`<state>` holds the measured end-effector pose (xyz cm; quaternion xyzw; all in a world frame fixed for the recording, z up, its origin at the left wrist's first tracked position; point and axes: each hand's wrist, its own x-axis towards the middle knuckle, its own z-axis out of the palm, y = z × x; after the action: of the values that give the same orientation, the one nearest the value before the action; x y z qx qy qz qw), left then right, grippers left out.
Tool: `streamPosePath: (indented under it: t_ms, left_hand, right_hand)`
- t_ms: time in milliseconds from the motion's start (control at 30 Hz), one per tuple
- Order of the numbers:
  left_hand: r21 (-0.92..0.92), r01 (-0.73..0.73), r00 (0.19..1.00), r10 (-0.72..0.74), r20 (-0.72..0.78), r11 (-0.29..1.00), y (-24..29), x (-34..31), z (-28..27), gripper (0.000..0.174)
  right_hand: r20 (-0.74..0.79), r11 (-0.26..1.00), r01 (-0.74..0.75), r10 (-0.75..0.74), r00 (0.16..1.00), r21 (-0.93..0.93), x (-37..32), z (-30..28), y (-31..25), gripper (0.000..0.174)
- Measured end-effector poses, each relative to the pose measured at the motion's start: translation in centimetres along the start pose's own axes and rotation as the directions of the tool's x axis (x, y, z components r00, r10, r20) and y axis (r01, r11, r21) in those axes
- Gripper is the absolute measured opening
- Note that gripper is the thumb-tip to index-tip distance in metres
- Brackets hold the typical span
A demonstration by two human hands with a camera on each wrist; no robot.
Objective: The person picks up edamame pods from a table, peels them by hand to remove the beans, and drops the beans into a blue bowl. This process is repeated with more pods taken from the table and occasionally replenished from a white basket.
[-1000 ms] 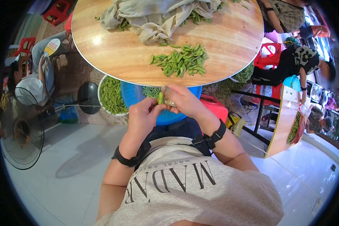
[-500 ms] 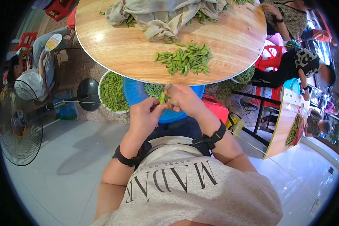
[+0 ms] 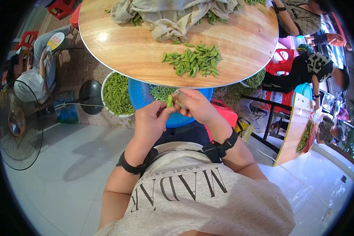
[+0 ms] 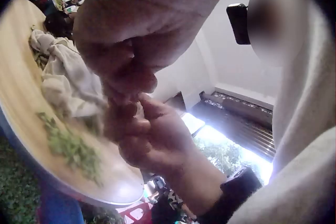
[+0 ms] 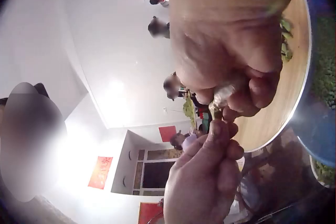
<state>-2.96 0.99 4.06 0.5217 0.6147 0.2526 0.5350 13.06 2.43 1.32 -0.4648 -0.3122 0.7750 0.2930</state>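
A green soybean pod (image 3: 169, 100) stands upright in the head view, pinched between thumb and forefinger of my left hand (image 3: 151, 120). My right hand (image 3: 196, 105) meets it from the right, its curled fingers and thumb closing at the pod's upper side. A shiny, see-through cover (image 5: 226, 94) wraps the right thumb in the right wrist view. Below both hands is a blue basin (image 3: 139, 94) with shelled green beans (image 3: 161, 92) in it. Loose pods (image 3: 194, 61) lie heaped on the round wooden table (image 3: 118, 59) just beyond the hands.
A beige cloth (image 3: 165, 19) covers more pods on the table. Left of the basin stands a white-rimmed tub of pods (image 3: 116, 94); a red stool (image 3: 226, 114) is at the right. A standing fan (image 3: 21, 124) is at far left. Other people sit around.
The table and pod heap have shifted slightly right in view. My right fingers have moved a little at the pod, while the left hand keeps its pinch.
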Motion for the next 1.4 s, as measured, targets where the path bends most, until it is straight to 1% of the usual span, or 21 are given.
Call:
streamPosePath:
  t_ms: [67,167,267,367,467,567,667,767,800,867,967,1067,1167,1267,1367,1400]
  left_hand:
    - [0.035,-0.059,0.998,0.059,-0.01,0.998,-0.5,0.0,0.2,0.014]
    - [0.123,-0.184,0.98,0.193,-0.058,0.975,-1.3,0.1,0.5,0.013]
    - [0.129,-0.185,0.979,0.194,-0.058,0.974,-1.1,0.1,0.6,0.013]
    - [0.145,-0.121,0.99,0.13,-0.054,0.982,-0.5,0.2,0.5,0.017]
    - [0.164,-0.024,1.0,0.026,-0.011,0.986,0.3,0.3,0.2,0.018]
    - [0.168,-0.04,0.999,0.037,0.018,0.985,-0.2,0.5,0.3,0.019]
    - [0.139,-0.126,0.992,0.129,-0.016,0.982,-0.2,0.5,0.7,0.018]
    - [0.05,-0.034,0.999,0.034,0.001,0.998,0.3,0.4,0.9,0.015]
    - [-0.046,0.052,0.998,-0.05,0.037,0.998,0.3,0.5,0.9,0.014]
    - [-0.225,0.231,0.97,-0.206,0.129,0.947,0.1,1.0,0.5,0.013]
    - [-0.365,0.269,0.959,-0.211,0.19,0.891,-0.2,1.1,0.2,0.013]
    - [-0.54,0.362,0.929,-0.248,0.273,0.76,-1.0,1.4,0.0,0.014]
    - [-0.669,0.411,0.911,-0.262,0.317,0.619,-2.4,1.6,-0.1,0.016]
    - [-0.714,0.457,0.889,-0.254,0.381,0.531,-3.0,1.6,-0.2,0.018]
    - [-0.641,0.414,0.91,-0.272,0.313,0.646,-3.6,1.5,0.7,0.018]
    - [-0.614,0.393,0.919,-0.274,0.283,0.684,-3.6,1.3,0.9,0.017]
  right_hand:
    - [0.009,0.996,0.036,-0.035,0.999,-0.076,0.0,0.3,-0.2,0.028]
    - [-0.003,0.984,0.11,-0.112,0.994,-0.139,-0.1,0.4,0.1,0.029]
    - [0.005,0.974,0.154,-0.155,0.988,-0.168,-0.2,0.3,0.1,0.028]
    - [-0.015,0.962,0.186,-0.193,0.981,-0.201,-0.3,0.5,0.0,0.026]
    - [-0.011,0.959,0.181,-0.188,0.982,-0.219,-0.4,0.6,0.0,0.024]
    - [-0.02,0.959,0.152,-0.162,0.987,-0.24,-0.4,0.6,-0.1,0.023]
    - [-0.053,0.956,0.144,-0.163,0.985,-0.256,-0.2,0.5,0.0,0.022]
    - [-0.078,0.95,0.19,-0.215,0.973,-0.249,-0.2,0.5,0.3,0.02]
    - [-0.075,0.955,0.189,-0.211,0.975,-0.228,-0.3,0.5,0.3,0.019]
    - [-0.066,0.965,0.184,-0.2,0.978,-0.187,-0.3,0.4,0.3,0.018]
    - [-0.047,0.955,0.236,-0.248,0.967,-0.18,0.1,0.3,0.9,0.017]
    - [-0.031,0.953,0.231,-0.241,0.97,-0.194,0.2,0.1,0.8,0.017]
    - [0.014,0.961,0.205,-0.206,0.978,-0.187,0.4,-0.3,1.6,0.017]
    - [0.036,0.991,0.091,-0.088,0.995,-0.096,0.4,-0.6,1.3,0.017]
    - [0.068,0.99,-0.019,0.029,0.997,-0.139,1.3,-2.5,1.6,0.02]
    - [0.054,0.977,0.044,-0.033,0.998,-0.21,1.4,-2.7,1.5,0.02]
